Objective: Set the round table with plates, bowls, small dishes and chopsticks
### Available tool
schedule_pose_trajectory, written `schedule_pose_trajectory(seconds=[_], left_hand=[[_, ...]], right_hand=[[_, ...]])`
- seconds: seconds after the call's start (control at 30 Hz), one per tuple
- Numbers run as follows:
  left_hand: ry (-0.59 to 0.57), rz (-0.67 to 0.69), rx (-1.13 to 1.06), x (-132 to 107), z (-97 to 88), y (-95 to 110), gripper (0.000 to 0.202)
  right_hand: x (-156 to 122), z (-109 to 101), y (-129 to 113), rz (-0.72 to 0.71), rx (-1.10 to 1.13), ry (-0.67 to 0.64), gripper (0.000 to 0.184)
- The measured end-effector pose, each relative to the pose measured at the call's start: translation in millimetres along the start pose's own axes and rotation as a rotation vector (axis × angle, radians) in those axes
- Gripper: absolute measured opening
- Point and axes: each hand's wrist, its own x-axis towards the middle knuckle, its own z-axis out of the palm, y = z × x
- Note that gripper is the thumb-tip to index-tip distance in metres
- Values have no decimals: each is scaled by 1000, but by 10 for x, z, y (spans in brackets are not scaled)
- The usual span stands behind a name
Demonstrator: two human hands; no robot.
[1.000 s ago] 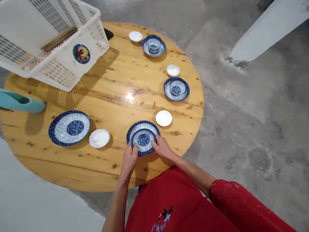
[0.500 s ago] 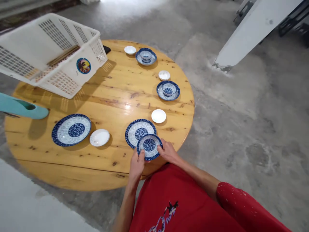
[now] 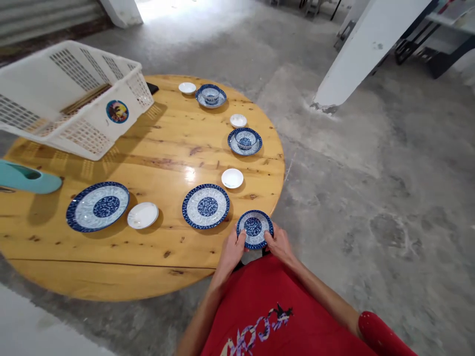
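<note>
A small blue-and-white bowl [image 3: 254,228] is held at the table's near right edge, its patterned inside facing up. My left hand [image 3: 233,249] grips its left rim, thumb on top. On the opposite rim my right hand [image 3: 279,242] has a like hold; the fingers beneath are mostly hidden. Just left of the bowl, apart from it, a blue-rimmed plate [image 3: 206,206] lies bare on the wood. Behind that plate sits a small white dish [image 3: 232,178]. Farther left are a larger-looking blue-rimmed plate [image 3: 98,206] and another white dish [image 3: 143,215].
The round wooden table [image 3: 166,173] carries a white plastic basket [image 3: 92,128] at back left and a turquoise object [image 3: 29,178] at its left. Along the far right rim stand two plates with bowls, a near bowl [image 3: 245,139] and a far bowl [image 3: 210,95]. A white pillar [image 3: 363,54] rises beyond.
Both hands have carried the bowl to the right, away from over the plate, which now shows whole. The camera view has shifted somewhat too.
</note>
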Motion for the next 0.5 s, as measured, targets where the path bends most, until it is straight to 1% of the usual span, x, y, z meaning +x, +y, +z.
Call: schedule_pose_trajectory(seconds=[0.1,0.2,0.27,0.33,0.43,0.5], left_hand=[[-5,37,46,170,177,177,41],[-26,56,45,384,484,398,41],[-37,57,39,552,764,547,41],[-33,53,30,733,1086,686,41],[4,42,2,998,1589,882,41],[35,36,-30,1149,1893,1024,42]], right_hand=[[132,-205,111,-35,2,78,33],[329,-489,319,-36,40,116,35],[497,-731,507,-17,80,95,35],[689,-1014,712,-1,105,66,35],[1004,-1486,1000,-4,95,21,34],[1224,-1797,1151,-6,77,-38,35]])
